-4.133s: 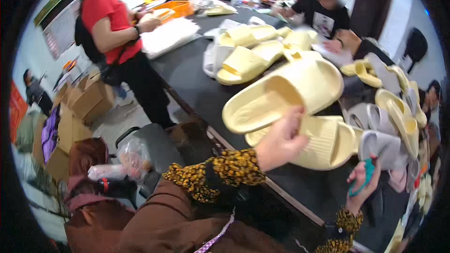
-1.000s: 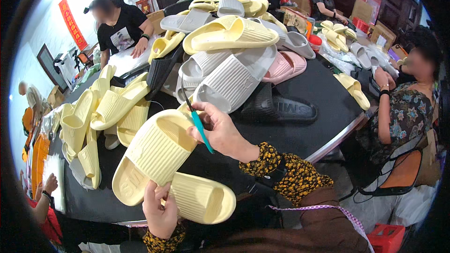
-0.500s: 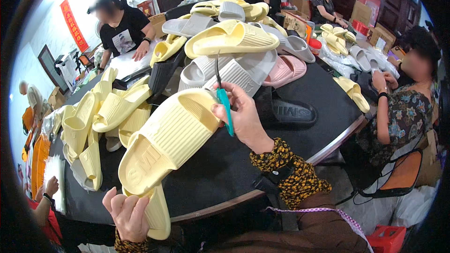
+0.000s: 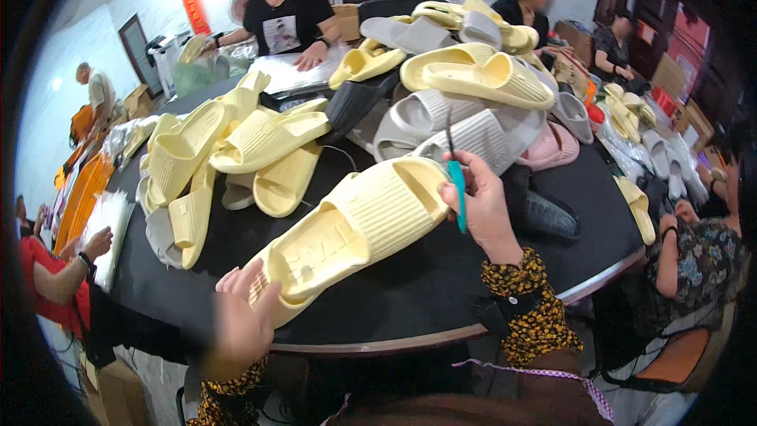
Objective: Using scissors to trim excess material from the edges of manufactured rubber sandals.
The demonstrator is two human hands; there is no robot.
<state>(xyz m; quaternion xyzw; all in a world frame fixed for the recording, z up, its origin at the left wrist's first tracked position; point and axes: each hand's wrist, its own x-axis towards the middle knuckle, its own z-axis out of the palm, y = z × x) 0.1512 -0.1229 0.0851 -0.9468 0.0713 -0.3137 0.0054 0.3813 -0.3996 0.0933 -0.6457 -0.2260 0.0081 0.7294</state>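
Observation:
A pair of pale yellow slide slippers (image 4: 378,221), one lying over the other, is held between my hands above the near part of the table. My left hand (image 4: 244,315) is at their heel end, thumb on the near side and fingers along the edge; part of it is blurred. My right hand (image 4: 485,201) grips the toe end and also holds a slim teal-handled tool (image 4: 457,189) with a thin dark pointed blade standing upward. Whether the tool has a second blade, I cannot make out. Behind it lie grey ribbed slippers (image 4: 473,138).
Yellow slippers (image 4: 181,150) are heaped on the left of the black table (image 4: 426,292), and a taller mixed pile (image 4: 481,75) rises at the back. Black slippers (image 4: 544,209) and a pink one (image 4: 552,146) lie right of it. Several people work around the table; a red-sleeved arm (image 4: 67,268) is at left.
The two slippers now lie more in line and flatter, where the lower one hung down before. My left hand has moved up along the heel end. The whole view has shifted left.

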